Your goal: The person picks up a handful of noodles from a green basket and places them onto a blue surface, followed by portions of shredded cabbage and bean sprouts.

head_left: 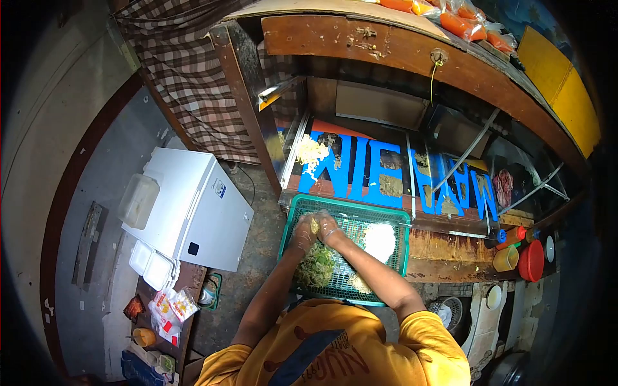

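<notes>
My left hand [302, 234] and my right hand [329, 229] come together over the far left part of a green plastic basket [408, 251]. Both are dusted with something white, and their fingers close around a yellowish clump of noodles [314, 224]. Just below them, a heap of shredded green vegetables [315, 267] lies in the basket. A white powdery mound [380, 240] sits on the right side. Near my right forearm is a pale yellowish clump [359, 282], partly hidden by the arm.
Beyond the basket stands a glass-fronted wooden case [360, 161] with blue lettering and loose yellow noodles [311, 152] at its left. A white freezer [193, 206] is at left, beside packets [172, 312] on a bench. At right are a red container [532, 260] and a yellow tub [505, 259].
</notes>
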The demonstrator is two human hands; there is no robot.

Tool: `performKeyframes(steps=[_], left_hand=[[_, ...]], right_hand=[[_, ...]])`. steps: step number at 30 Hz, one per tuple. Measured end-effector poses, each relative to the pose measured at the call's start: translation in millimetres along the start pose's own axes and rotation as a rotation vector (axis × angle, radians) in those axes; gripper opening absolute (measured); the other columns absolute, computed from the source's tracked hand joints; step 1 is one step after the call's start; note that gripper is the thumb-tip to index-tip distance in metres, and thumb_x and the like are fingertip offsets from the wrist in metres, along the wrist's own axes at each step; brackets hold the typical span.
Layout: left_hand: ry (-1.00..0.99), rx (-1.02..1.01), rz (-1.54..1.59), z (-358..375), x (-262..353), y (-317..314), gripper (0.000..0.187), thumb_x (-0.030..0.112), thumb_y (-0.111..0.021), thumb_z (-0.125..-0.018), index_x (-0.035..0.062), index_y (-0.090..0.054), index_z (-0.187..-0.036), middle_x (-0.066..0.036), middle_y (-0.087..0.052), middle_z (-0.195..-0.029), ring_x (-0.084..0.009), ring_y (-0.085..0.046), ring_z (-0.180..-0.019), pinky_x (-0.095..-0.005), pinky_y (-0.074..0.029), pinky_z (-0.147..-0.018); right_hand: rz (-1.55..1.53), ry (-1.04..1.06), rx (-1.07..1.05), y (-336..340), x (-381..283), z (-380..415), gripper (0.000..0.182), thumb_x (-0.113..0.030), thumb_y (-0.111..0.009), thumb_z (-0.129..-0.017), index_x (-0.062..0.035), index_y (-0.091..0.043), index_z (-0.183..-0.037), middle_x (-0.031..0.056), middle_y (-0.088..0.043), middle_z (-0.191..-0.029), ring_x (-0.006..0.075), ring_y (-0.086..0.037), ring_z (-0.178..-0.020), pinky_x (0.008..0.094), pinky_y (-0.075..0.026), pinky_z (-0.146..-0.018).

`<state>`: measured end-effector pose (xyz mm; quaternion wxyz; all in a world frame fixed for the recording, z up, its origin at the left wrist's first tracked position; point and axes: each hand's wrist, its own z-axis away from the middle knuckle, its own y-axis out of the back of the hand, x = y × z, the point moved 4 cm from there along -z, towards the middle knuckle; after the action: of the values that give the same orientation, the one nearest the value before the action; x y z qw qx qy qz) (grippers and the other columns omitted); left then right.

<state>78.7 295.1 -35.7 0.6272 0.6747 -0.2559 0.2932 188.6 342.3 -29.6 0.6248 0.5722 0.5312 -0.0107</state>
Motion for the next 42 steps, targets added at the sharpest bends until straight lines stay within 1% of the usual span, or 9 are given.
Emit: performKeyframes(steps=[2, 5, 11, 13, 17, 19, 25, 33, 42], left_hand=[[0.010, 0.016, -0.027, -0.9, -0.9, -0.4, 0.032, 0.014, -0.061, -0.094, 0.0052, -0.060, -0.125, -0.021, -0.060, -0.125, -0.0394, -0.055, -0.122, -0.0465, -0.047, -0.102], [0.059, -0.050, 0.005, 2.4, 9.1, 6.6, 0.028, 0.015, -0.063, -0.093, 0.0047, -0.064, -0.119, -0.023, -0.062, -0.121, -0.0410, -0.057, -0.119, -0.0480, -0.049, -0.100], [0.103, -0.073, -0.004, 2.1, -2.9, -2.8, 0.020, 0.015, -0.064, -0.092, 0.0029, -0.069, -0.106, -0.025, -0.068, -0.106, -0.0440, -0.065, -0.105, -0.0503, -0.053, -0.090], [0.105, -0.014, -0.030, 2.7, -4.2, -2.0, 0.022, 0.015, -0.071, -0.085, 0.0031, -0.071, -0.103, -0.024, -0.070, -0.098, -0.0439, -0.067, -0.097, -0.0505, -0.053, -0.086], [0.064, 0.016, 0.022, 13.3, 6.0, 10.3, 0.028, 0.011, -0.076, -0.081, 0.0032, -0.072, -0.107, -0.024, -0.072, -0.100, -0.0413, -0.068, -0.098, -0.0492, -0.054, -0.086], [0.071, -0.097, 0.071, 17.5, 12.2, 14.2, 0.035, 0.009, -0.080, -0.077, 0.0031, -0.073, -0.111, -0.023, -0.072, -0.102, -0.0398, -0.069, -0.100, -0.0463, -0.054, -0.087], [-0.034, -0.019, 0.174, 24.3, 9.9, 16.3, 0.036, 0.014, -0.081, -0.080, 0.0028, -0.072, -0.113, -0.021, -0.073, -0.105, -0.0366, -0.070, -0.100, -0.0409, -0.054, -0.087], [-0.206, 0.043, 0.247, 31.7, 52.3, 58.3, 0.032, 0.007, -0.077, -0.081, 0.0022, -0.072, -0.112, -0.018, -0.073, -0.108, -0.0339, -0.070, -0.100, -0.0387, -0.054, -0.087], [-0.237, 0.114, 0.258, 35.9, 98.3, 95.1, 0.031, 0.005, -0.076, -0.080, 0.0012, -0.072, -0.111, -0.019, -0.072, -0.107, -0.0345, -0.069, -0.099, -0.0399, -0.054, -0.089]], right_hand=[[-0.016, 0.012, -0.082, 16.6, -19.1, -0.6, 0.040, -0.005, -0.070, -0.081, -0.0120, -0.068, -0.121, 0.0229, -0.064, -0.121, 0.0428, -0.059, -0.114, 0.0482, -0.049, -0.100], [-0.013, -0.049, -0.005, 8.4, -10.0, 8.0, 0.031, -0.003, -0.066, -0.083, -0.0103, -0.071, -0.113, 0.0246, -0.065, -0.113, 0.0435, -0.061, -0.107, 0.0491, -0.051, -0.094], [0.025, -0.109, 0.020, 10.5, -13.7, 21.1, 0.028, -0.001, -0.065, -0.081, -0.0069, -0.071, -0.108, 0.0268, -0.065, -0.108, 0.0448, -0.061, -0.104, 0.0501, -0.052, -0.092], [0.060, -0.158, 0.010, -1.1, -1.9, 22.7, 0.031, -0.001, -0.069, -0.080, -0.0056, -0.071, -0.111, 0.0250, -0.065, -0.111, 0.0437, -0.062, -0.105, 0.0494, -0.053, -0.092], [0.104, -0.151, 0.006, 0.5, -1.0, 26.0, 0.035, -0.004, -0.074, -0.078, -0.0043, -0.071, -0.113, 0.0240, -0.067, -0.112, 0.0428, -0.063, -0.107, 0.0485, -0.053, -0.094], [0.108, -0.153, 0.023, 3.0, -3.7, 32.6, 0.034, -0.005, -0.074, -0.079, -0.0042, -0.072, -0.112, 0.0242, -0.068, -0.111, 0.0426, -0.063, -0.108, 0.0483, -0.053, -0.095], [-0.017, -0.252, 0.045, 25.3, -23.9, 40.2, 0.025, -0.008, -0.073, -0.080, -0.0032, -0.075, -0.105, 0.0224, -0.071, -0.108, 0.0409, -0.064, -0.110, 0.0477, -0.051, -0.098], [-0.126, -0.212, 0.174, 58.2, -57.8, 42.8, 0.026, -0.004, -0.071, -0.079, -0.0052, -0.075, -0.105, 0.0163, -0.068, -0.096, 0.0355, -0.065, -0.096, 0.0442, -0.053, -0.085], [-0.142, -0.183, 0.264, 96.3, -98.1, 39.6, 0.025, -0.004, -0.072, -0.083, -0.0064, -0.076, -0.107, 0.0141, -0.068, -0.101, 0.0326, -0.067, -0.094, 0.0411, -0.054, -0.083]])
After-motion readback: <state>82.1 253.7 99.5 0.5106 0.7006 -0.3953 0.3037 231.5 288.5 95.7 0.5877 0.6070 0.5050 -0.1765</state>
